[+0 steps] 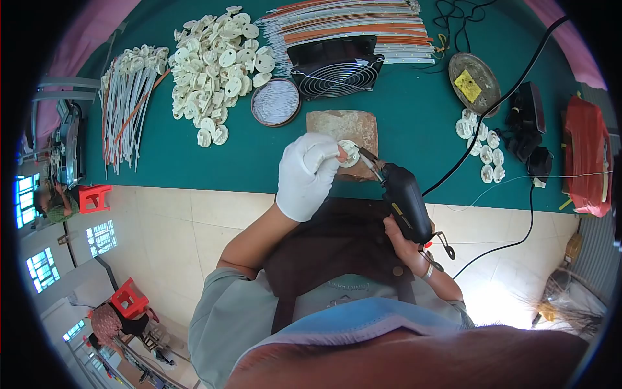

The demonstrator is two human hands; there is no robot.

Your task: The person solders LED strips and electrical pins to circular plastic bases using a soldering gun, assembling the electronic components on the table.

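Observation:
My left hand (306, 174), in a white glove with a bare fingertip showing, pinches the edge of a round white plastic disc (350, 155). The disc is over a worn, brownish brick (359, 123) at the table's near side. My right hand (405, 245) is wrapped around a black soldering gun (407, 202), its cable running off to the upper right. The gun's tip points left and meets the right side of the disc; whether it touches is too small to tell.
On the green table (240, 162) lie a heap of white discs (220, 65), white strips (126, 104), a bowl of thin white pieces (276, 102), a black fan (335, 68), a dish with a yellow sponge (468, 85) and several discs (487, 154). A black cable (476, 139) crosses the right side.

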